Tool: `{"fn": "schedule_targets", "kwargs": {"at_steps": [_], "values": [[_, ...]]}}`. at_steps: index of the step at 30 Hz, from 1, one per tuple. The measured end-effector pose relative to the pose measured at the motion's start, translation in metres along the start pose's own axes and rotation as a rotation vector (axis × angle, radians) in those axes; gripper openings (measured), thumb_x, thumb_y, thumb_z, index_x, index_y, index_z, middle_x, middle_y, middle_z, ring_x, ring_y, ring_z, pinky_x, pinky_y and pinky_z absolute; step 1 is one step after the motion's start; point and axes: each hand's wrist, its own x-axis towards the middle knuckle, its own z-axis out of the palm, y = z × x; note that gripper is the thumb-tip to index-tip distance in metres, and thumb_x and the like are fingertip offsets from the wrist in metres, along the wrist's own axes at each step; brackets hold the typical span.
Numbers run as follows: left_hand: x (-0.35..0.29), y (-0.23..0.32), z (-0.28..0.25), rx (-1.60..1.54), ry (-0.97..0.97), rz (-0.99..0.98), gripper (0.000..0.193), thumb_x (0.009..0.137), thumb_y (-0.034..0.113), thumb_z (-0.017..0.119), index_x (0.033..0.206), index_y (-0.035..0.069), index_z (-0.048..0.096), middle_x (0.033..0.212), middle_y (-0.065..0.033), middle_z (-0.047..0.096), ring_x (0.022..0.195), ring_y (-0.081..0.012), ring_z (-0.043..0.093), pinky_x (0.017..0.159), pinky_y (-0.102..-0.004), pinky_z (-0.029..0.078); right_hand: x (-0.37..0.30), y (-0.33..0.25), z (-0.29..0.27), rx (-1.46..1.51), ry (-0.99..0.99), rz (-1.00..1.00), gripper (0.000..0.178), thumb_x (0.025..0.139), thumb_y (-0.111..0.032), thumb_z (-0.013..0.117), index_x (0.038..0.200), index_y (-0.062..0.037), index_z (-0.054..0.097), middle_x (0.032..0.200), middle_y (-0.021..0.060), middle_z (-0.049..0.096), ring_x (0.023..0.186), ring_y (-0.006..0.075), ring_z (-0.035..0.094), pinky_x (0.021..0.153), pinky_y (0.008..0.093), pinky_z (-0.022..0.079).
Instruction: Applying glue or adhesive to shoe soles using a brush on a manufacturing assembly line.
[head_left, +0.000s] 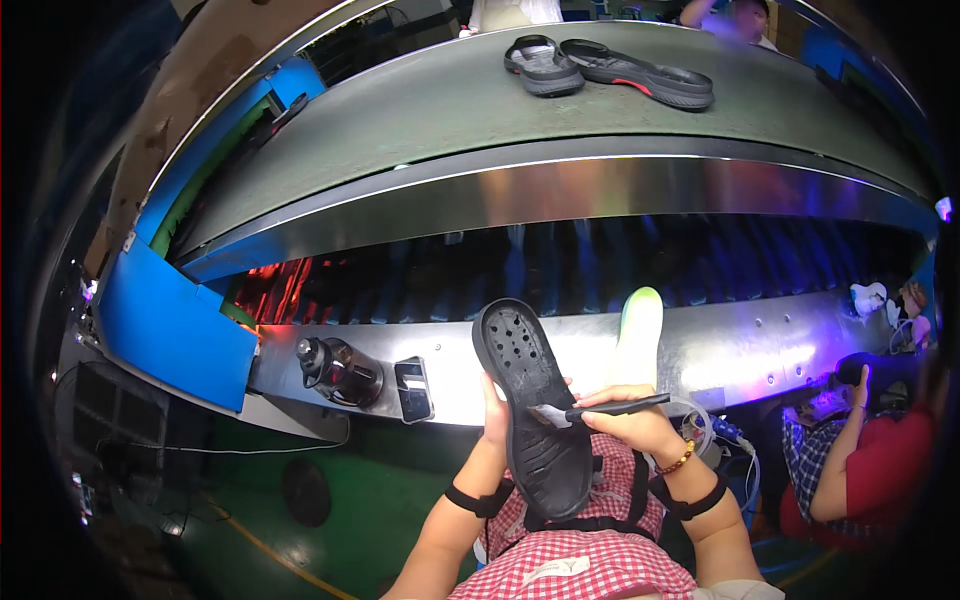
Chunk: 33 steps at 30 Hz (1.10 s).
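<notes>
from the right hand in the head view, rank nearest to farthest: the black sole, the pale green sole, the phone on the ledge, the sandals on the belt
Measured from the right hand, which holds a brush:
1. Black sole: just left, under the brush tip, held by the left hand.
2. Pale green sole: just above, on the metal ledge.
3. Phone: further left on the ledge.
4. Sandals: far up on the belt.
</notes>
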Motion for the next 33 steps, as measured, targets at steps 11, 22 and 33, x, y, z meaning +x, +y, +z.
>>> {"fn": "schedule_targets", "kwargs": {"at_steps": [11,22,33], "values": [[0.006,0.017,0.012,-0.076,0.224,0.172,0.102,0.079,0.085,0.019,0.131,0.002,0.046,0.12,-0.0217,0.058,0.11,-0.0408,0.056,0.1,-0.0527,0.043,-0.018,-0.01,0.032,-0.663,-0.108,-0.7,0.018,0.07,-0.008,0.072,0.087,-0.0061,0.069,0.09,0.0087,0.07,0.087,0.0223,0.068,0.075,0.0323,0.053],[0.007,0.016,0.043,-0.292,-0.076,0.367,0.108,0.074,0.089,0.026,0.14,0.003,0.036,0.119,-0.0209,0.058,0.111,-0.0342,0.057,0.106,-0.0538,0.037,0.002,-0.038,0.026,-0.222,-0.14,-0.414,0.019,0.075,-0.007,0.073,0.094,-0.0039,0.071,0.092,0.0136,0.07,0.088,0.0254,0.069,0.08,0.0331,0.053],[0.015,0.039,0.039,-0.211,-0.269,0.539,0.112,0.069,0.089,0.04,0.143,0.005,0.032,0.124,-0.0267,0.056,0.119,-0.046,0.05,0.105,-0.0578,0.034,-0.013,-0.036,0.007,-0.146,-0.362,-0.392,0.024,0.074,0.001,0.074,0.098,0.0015,0.071,0.099,0.0169,0.07,0.094,0.0249,0.067,0.088,0.0356,0.052]]}}
